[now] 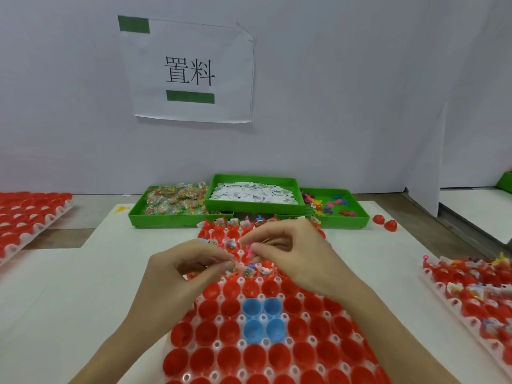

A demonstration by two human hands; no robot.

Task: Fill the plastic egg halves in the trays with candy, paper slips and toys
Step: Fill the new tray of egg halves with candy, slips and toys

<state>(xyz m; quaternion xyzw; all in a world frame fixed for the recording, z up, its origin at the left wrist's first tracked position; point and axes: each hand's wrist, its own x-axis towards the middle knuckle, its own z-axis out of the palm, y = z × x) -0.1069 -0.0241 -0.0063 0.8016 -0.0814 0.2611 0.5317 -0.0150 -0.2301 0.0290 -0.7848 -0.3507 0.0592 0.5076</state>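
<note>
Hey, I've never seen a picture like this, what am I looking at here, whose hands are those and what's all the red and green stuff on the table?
This is one picture from a camera worn on a person's head, looking forward and down, so the two bare hands are that person's own. No machine is involved.

Under the hands lies a white plastic tray full of red plastic egg halves, with four blue plastic egg halves among them. The far rows already hold fillings; the near rows look empty.

The left hand pinches a small clear candy packet. The right hand pinches something small too; I cannot tell what.

Behind stand three green plastic bins: candy packets, white paper slips and small coloured plastic toys. More egg trays sit at both sides, and a paper sign hangs on the wall.
</note>
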